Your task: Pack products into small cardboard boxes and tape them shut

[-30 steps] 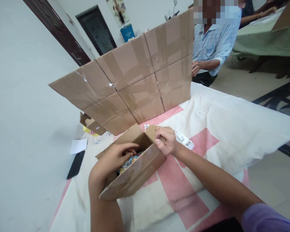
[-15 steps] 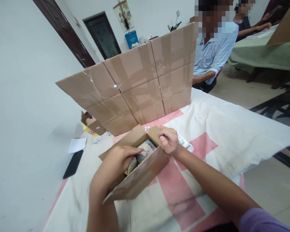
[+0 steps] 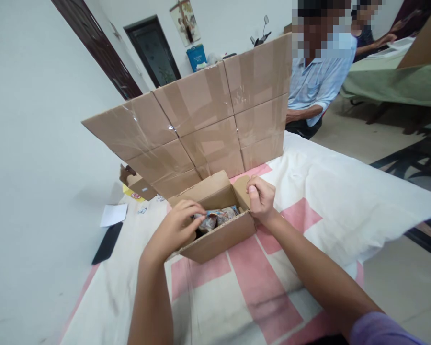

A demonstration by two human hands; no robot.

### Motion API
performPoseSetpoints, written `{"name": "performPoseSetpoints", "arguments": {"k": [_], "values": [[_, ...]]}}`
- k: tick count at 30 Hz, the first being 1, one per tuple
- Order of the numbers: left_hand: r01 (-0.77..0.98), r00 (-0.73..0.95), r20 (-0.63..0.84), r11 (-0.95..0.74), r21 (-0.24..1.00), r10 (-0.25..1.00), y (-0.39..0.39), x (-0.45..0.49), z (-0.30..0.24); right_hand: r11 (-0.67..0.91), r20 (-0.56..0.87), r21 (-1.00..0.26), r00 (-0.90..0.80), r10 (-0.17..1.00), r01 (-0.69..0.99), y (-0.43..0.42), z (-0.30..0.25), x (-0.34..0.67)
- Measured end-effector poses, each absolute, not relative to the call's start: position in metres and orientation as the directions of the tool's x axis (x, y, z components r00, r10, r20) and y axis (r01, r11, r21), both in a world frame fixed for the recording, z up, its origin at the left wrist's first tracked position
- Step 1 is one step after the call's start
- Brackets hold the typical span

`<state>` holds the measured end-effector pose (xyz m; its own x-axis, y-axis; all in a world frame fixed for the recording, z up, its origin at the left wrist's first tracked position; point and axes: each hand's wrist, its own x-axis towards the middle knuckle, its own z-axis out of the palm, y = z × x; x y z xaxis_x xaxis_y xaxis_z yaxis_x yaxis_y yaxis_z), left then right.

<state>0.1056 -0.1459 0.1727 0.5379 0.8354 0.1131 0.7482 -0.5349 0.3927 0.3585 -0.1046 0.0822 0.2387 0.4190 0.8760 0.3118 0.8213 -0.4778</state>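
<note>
Cloth-covered desk (image 3: pixel 319 191) filled the foreground. Taped cardboard panel (image 3: pixel 208 127) stood across its far part. Open cardboard box (image 3: pixel 219 239) sat on the desk, just in front of the panel. Right hand (image 3: pixel 261 197) was closed, gripping the box's right-end flap (image 3: pixel 242 188). Left hand (image 3: pixel 179 224) was over the opening, fingers bent; couldn't tell if gripping. Printed packets (image 3: pixel 225 217) lay inside the box.

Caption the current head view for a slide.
Left hand at crinkled printed packaging inside an open cardboard box, right hand's grip on its end flap, before a taped cardboard panel.
</note>
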Motion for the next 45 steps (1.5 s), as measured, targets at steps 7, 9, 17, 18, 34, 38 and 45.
{"name": "performPoseSetpoints", "arguments": {"k": [7, 9, 17, 18, 34, 38, 45], "values": [[0.843, 0.463, 0.007, -0.443, 0.305, 0.886, -0.151, 0.079, 0.151, 0.811, 0.868, -0.495, 0.206, 0.451, 0.311, -0.106, 0.079, 0.354], [0.821, 0.523, 0.071, -0.525, 0.225, 0.849, -0.149, 0.080, 0.143, 0.823, 0.882, -0.471, 0.179, 0.436, 0.318, -0.107, 0.078, 0.355], [0.535, 0.159, 0.734, -0.682, 0.498, 0.661, -0.147, 0.060, 0.098, 0.835, 0.824, -0.539, 0.272, 0.498, 0.105, -0.109, 0.060, 0.354], [0.502, -0.037, 0.786, -0.668, 0.549, 0.617, -0.146, 0.056, 0.087, 0.832, 0.809, -0.552, 0.271, 0.521, 0.051, -0.111, 0.059, 0.354], [-0.135, -0.058, 0.310, -0.315, 0.939, 0.949, -0.109, 0.044, 0.028, 0.868, 0.863, -0.466, -0.128, 0.489, 0.174, -0.130, 0.065, 0.338], [-0.163, -0.078, 0.324, -0.332, 0.929, 0.943, -0.107, 0.044, 0.023, 0.762, 0.791, -0.595, 0.020, 0.611, 0.257, -0.128, 0.062, 0.336], [-0.091, -0.034, 0.480, -0.481, 0.872, 0.877, -0.112, 0.043, 0.038, 0.698, 0.706, -0.706, 0.033, 0.708, 0.118, -0.123, 0.055, 0.334]]}}
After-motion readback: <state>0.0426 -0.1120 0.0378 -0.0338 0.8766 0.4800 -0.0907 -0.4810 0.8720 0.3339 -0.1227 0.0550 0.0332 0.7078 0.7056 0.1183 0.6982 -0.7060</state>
